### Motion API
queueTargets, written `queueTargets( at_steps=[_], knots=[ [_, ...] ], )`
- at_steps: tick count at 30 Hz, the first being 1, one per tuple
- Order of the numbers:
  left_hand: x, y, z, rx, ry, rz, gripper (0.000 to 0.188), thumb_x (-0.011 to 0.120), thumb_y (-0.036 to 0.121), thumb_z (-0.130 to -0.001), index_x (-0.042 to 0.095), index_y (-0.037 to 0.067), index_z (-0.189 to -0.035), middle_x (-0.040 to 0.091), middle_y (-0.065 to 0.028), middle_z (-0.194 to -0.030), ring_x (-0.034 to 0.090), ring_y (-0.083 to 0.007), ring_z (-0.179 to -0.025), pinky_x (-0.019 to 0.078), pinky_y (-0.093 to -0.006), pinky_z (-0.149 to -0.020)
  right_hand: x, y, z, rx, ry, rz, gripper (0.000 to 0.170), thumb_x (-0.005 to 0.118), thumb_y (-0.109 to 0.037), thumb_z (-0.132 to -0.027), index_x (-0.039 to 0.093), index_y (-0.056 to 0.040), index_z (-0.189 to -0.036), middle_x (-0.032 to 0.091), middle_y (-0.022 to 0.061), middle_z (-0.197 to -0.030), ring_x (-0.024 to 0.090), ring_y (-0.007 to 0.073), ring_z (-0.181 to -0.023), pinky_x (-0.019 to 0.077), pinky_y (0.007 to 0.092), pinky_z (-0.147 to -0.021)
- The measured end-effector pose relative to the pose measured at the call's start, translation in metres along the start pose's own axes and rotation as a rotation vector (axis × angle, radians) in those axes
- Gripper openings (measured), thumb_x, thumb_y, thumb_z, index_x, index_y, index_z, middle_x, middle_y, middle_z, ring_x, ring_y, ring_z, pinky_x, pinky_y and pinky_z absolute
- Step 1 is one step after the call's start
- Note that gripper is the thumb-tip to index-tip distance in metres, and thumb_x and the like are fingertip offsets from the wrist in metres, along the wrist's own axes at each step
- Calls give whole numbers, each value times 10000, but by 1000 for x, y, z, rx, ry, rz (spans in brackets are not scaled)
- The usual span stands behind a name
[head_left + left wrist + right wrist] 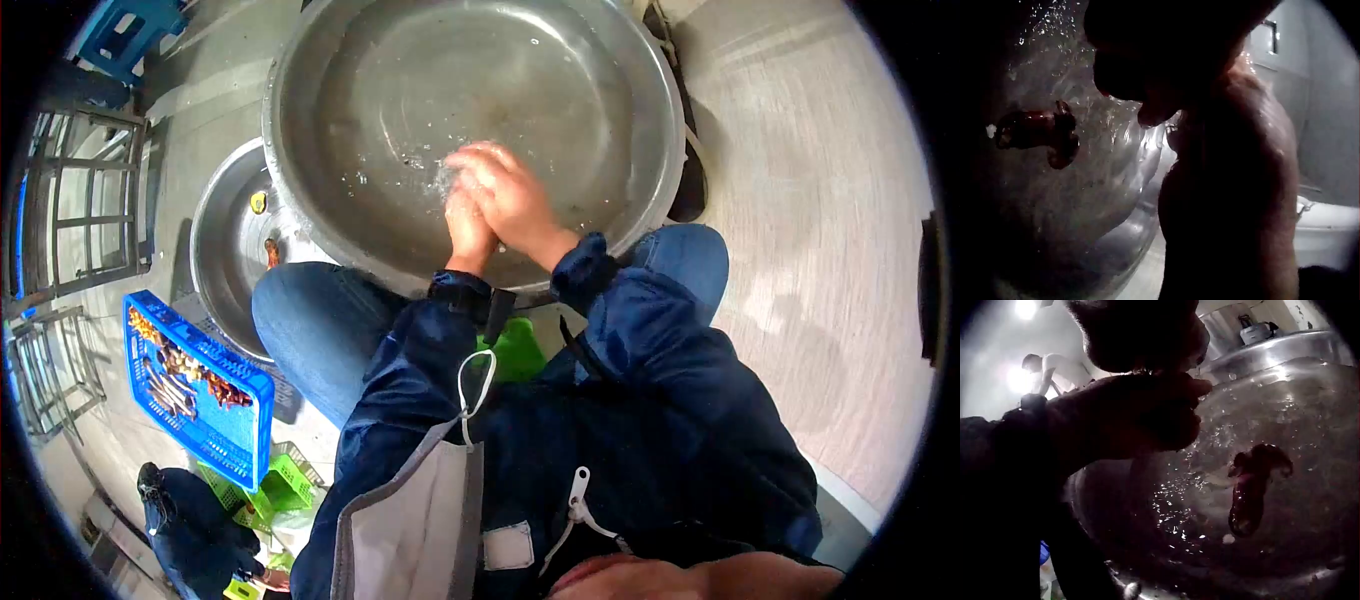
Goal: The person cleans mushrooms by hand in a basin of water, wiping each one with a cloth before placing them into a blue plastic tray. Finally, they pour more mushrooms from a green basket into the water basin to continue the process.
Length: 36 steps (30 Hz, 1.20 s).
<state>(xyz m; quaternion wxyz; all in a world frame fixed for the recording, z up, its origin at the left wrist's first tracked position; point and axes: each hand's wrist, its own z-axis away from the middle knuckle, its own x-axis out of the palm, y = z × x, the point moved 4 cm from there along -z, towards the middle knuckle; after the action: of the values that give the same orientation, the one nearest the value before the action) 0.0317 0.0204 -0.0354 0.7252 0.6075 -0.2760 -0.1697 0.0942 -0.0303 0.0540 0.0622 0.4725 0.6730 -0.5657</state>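
Over the large metal basin (pixel 345 230), my left hand (pixel 466 228) and right hand (pixel 512 200) are pressed together, with the right lying across the left. Both look wet, and splashes and bubbles show in the water beside the fingers. The palms are hidden, and I cannot tell whether anything is between them. Seen from the wrists, the hands are dark silhouettes, the left hand (pixel 1229 156) in the left wrist view and the right hand (pixel 1141 412) in the right. A dark reddish shape (pixel 1029 130) shows at the water below them; the head view does not show it.
Left of the large basin, a smaller metal basin (pixel 215 235) holds a yellow-green piece (pixel 259 202) and an orange-brown piece (pixel 272 252). A tilted blue basket (pixel 235 445) carries mushroom-like pieces. Green baskets (pixel 285 485) and another person (pixel 195 530) are at lower left, metal racks (pixel 100 215) at far left.
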Motion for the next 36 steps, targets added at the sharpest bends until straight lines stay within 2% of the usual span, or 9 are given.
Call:
queueTargets(
  at_steps=[3, 7, 9, 11, 12, 17, 22, 29, 36],
  knots=[
    [8, 16, 13, 209, 20, -513, 330, 745, 125, -689, 611, 21, -972, 634, -169, -889, 606, -345, -802, 489, -371, -710, 20, 72, -8, 648, -145, -617, 280, 477, -225, -984, 582, -39, -1165, 642, 90, -1115, 597, 198, -1054, 467, 322, -907],
    [6, 29, 10, -27, -69, -434, 329, 748, 127, -700, 618, 29, -986, 654, -171, -927, 631, -357, -877, 496, -402, -748, -27, -4, 4, 94, 38, -102, 287, 457, -201, -967, 615, -57, -1158, 612, 139, -1182, 547, 324, -1144, 427, 386, -979],
    [0, 11, 6, 184, -47, -463, 228, 638, 191, -828, 628, 44, -1003, 666, -185, -986, 647, -357, -884, 499, -416, -740, -16, -15, 22, -107, -128, 82, 271, 478, -189, -955, 616, -106, -1173, 584, 95, -1236, 481, 305, -1229, 376, 438, -1028],
    [-2, -6, 6, -76, -91, -296, 208, 607, 186, -847, 634, 47, -999, 656, -199, -1009, 634, -364, -927, 496, -426, -755, -10, -19, 20, -169, -132, 245, 288, 473, -242, -964, 618, -109, -1174, 609, 109, -1186, 529, 304, -1176, 375, 450, -1020],
    [-1, -16, 7, -226, -58, -120, 199, 598, 178, -850, 638, 48, -995, 652, -204, -1016, 626, -369, -946, 494, -432, -764, -9, -12, 15, -34, -171, 209, 301, 456, -240, -972, 604, -97, -1192, 608, 111, -1196, 529, 300, -1183, 376, 432, -1022],
    [11, 38, 14, 231, -252, -841, 285, 665, 80, -761, 644, 45, -1043, 654, -162, -1057, 624, -356, -944, 504, -407, -776, -10, 24, -14, 410, -271, -293, 343, 396, -242, -1000, 563, -57, -1236, 620, 129, -1204, 560, 290, -1160, 396, 374, -1004],
    [0, 25, 7, 143, -161, -921, 143, 630, 161, -774, 676, 84, -886, 662, -131, -931, 636, -337, -849, 501, -428, -763, -8, -18, 23, -204, -132, 262, 334, 432, -268, -970, 580, -125, -1233, 616, 114, -1190, 581, 327, -1090, 403, 447, -978],
    [8, 47, 14, 313, -129, -957, 219, 665, 113, -720, 669, 110, -939, 621, -96, -1050, 574, -354, -914, 484, -444, -769, -1, 55, -5, 651, -135, -730, 349, 404, -238, -1004, 551, 3, -1208, 644, 127, -1105, 615, 245, -1037, 454, 324, -917],
    [10, 28, 15, 145, -165, -896, 241, 649, 131, -750, 649, 70, -984, 632, -127, -1029, 598, -346, -948, 487, -437, -781, -7, -8, 24, 47, -25, 163, 293, 444, -207, -973, 584, -81, -1197, 623, 72, -1147, 553, 258, -1134, 406, 369, -989]
  ],
)
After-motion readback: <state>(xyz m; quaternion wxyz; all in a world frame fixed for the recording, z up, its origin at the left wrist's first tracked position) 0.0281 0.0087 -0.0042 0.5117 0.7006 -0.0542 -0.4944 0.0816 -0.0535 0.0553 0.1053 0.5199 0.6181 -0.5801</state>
